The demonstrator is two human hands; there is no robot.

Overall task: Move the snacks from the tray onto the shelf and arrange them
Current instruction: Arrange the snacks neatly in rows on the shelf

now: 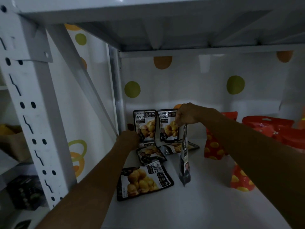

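Note:
Both my arms reach into a white shelf (206,195). My right hand (186,115) pinches the top of a black chestnut snack pouch (185,157), which hangs edge-on above the shelf board. My left hand (128,139) grips the lower left edge of a black pouch (145,125) standing upright against the back wall. A second black pouch (168,128) stands beside it. Three more black pouches lie flat: one near the front (143,182), one behind it (151,153) and one further right (175,147).
Red pouches with yellow spots (214,149) stand right of my right arm, another (241,182) closer to me, and more red packs (270,128) lie at the back right. A perforated white upright (31,123) frames the left side. The upper shelf board (181,22) hangs low overhead.

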